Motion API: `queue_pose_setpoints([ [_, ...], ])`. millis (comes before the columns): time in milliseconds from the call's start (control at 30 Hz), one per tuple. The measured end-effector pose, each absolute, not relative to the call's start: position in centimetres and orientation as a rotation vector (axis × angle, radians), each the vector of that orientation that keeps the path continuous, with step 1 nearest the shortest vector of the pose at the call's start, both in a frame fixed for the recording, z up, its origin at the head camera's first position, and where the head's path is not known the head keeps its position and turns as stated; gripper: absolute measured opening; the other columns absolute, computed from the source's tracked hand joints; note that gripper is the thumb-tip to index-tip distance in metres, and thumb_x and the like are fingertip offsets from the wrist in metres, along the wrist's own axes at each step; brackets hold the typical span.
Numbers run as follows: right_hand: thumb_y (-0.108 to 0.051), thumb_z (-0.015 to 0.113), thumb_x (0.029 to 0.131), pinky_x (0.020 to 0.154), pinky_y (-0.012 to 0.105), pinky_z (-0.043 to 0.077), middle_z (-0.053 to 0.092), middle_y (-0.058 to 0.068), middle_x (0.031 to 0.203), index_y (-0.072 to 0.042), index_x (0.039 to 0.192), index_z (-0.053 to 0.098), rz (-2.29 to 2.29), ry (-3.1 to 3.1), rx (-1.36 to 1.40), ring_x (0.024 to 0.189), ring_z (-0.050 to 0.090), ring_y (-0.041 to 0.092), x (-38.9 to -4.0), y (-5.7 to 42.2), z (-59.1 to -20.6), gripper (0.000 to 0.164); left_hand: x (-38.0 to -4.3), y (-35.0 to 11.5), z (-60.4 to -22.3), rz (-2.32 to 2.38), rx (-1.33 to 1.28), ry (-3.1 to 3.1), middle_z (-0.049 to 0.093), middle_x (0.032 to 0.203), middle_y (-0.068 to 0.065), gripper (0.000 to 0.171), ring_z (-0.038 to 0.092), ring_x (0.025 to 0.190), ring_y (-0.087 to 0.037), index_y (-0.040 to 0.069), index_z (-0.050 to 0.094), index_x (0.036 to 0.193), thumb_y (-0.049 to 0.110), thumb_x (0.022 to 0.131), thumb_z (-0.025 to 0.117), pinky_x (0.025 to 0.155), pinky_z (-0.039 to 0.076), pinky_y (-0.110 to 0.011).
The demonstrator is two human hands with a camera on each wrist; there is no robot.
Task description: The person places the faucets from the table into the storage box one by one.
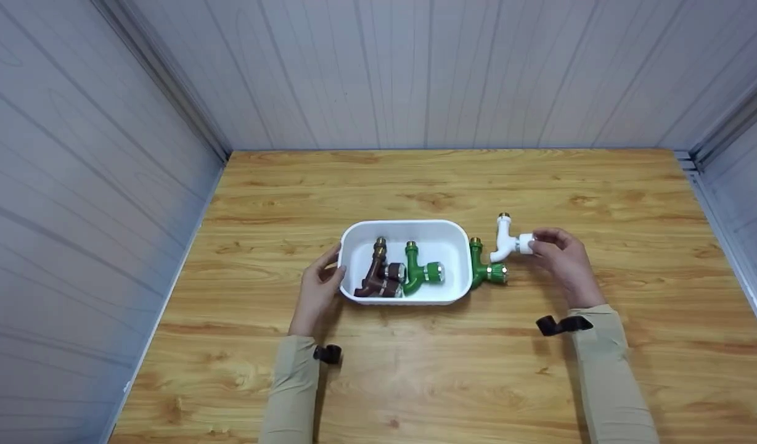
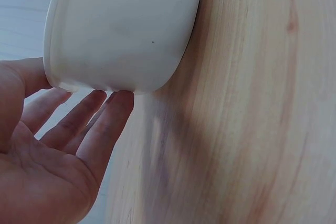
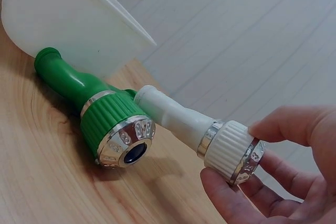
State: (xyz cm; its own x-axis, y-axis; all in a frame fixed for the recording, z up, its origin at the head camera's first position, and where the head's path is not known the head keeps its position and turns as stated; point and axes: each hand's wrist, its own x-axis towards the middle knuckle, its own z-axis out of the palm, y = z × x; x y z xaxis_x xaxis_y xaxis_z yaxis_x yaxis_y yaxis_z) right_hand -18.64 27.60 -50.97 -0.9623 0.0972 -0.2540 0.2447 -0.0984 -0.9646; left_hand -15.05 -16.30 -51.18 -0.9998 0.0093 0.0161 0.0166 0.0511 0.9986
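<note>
Left hand holds the white tub at its left end, thumb at the rim; right hand pinches the white tap by its knob, off the tub's right end. The tap's body runs roughly along the tub's short side, knob facing away from the tub. Between tub and right hand, a green tap lies on the surface, just beside the tub's right wall.

In front of you: one wood-grain tabletop, yellow-brown, middle and lower frame; one pale lined back wall, upper frame; left wall, right wall, likewise pale; grey corner strip, upper left.
</note>
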Motion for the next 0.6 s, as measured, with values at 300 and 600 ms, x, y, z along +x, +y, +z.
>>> queue_pose_setpoints([
  [300, 0.0, 0.064, 0.09, 0.096, 0.034, 0.049, 0.044, 0.012, 0.117, 0.008, 0.125, 0.045, -2.325, 1.946, 0.388, 0.102, 0.054, 0.021, -18.1, 27.7, -50.1, 0.041, -15.7, -16.4, -53.5, -2.213, 0.092, -2.196, 0.054, 0.124, -0.027, 0.046, 0.057, 0.107, -0.045, 0.0, 0.051, 0.136, -0.007, 0.091, 0.056, 0.084, 0.056, -0.042],
  [600, 0.0, 0.064, 0.09, 0.095, 0.032, 0.049, 0.043, 0.012, 0.119, 0.008, 0.125, 0.045, -2.361, 1.916, 0.375, 0.105, 0.053, 0.022, -17.7, 27.4, -49.2, 0.04, -15.7, -16.4, -53.5, -2.209, 0.095, -2.198, 0.054, 0.124, -0.025, 0.046, 0.057, 0.108, -0.044, 0.001, 0.051, 0.136, -0.006, 0.091, 0.057, 0.085, 0.055, -0.041],
])
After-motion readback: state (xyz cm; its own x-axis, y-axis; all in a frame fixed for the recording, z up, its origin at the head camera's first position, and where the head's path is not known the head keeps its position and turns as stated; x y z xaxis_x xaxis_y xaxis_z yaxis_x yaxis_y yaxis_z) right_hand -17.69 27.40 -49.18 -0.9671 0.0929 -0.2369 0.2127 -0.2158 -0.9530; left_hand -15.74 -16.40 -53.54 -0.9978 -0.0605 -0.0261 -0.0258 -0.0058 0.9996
